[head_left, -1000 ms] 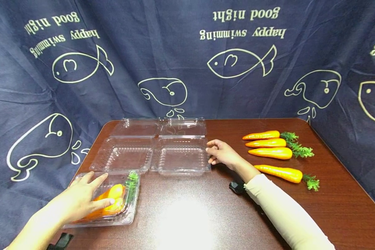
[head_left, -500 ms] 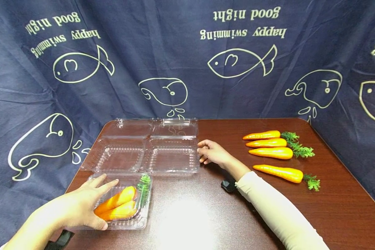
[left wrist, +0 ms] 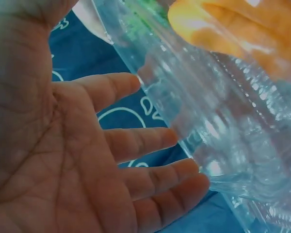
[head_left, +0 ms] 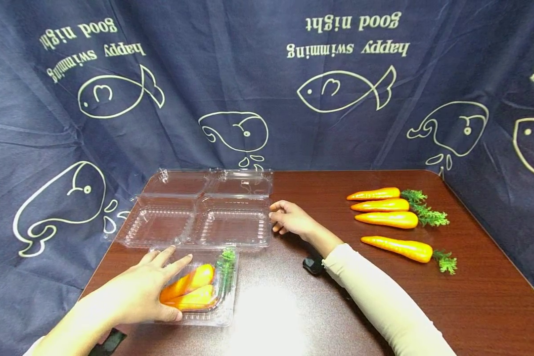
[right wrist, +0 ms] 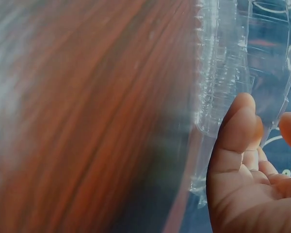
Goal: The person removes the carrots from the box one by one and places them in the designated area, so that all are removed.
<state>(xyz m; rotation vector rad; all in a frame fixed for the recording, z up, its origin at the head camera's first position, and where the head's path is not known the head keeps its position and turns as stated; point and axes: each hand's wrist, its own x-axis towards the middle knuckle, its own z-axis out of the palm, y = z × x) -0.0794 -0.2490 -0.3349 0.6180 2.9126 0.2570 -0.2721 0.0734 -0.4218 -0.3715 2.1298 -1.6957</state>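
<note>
My left hand (head_left: 144,287) lies spread over the left part of a closed clear plastic clamshell box (head_left: 226,311). Two carrots (head_left: 196,296) with green tops show through its lid. In the left wrist view, straight fingers (left wrist: 150,141) touch the box's edge. Farther back stand two open, empty clear clamshell boxes, a left one (head_left: 160,225) and a right one (head_left: 233,225), side by side with lids folded back. My right hand (head_left: 293,220) touches the right box's right edge with loosely bent fingers. The right wrist view shows a gap between thumb (right wrist: 240,126) and forefinger.
Three carrots (head_left: 384,205) lie grouped on the right of the brown table (head_left: 329,190), with one more carrot (head_left: 398,248) nearer. Dark blue fabric (head_left: 231,59) with fish prints hangs behind and on both sides. The left open box reaches the table's left edge.
My right hand and the two open boxes have slid left. The closed box with carrots has moved right along with my left hand, whose thumb has shifted to the near side.
</note>
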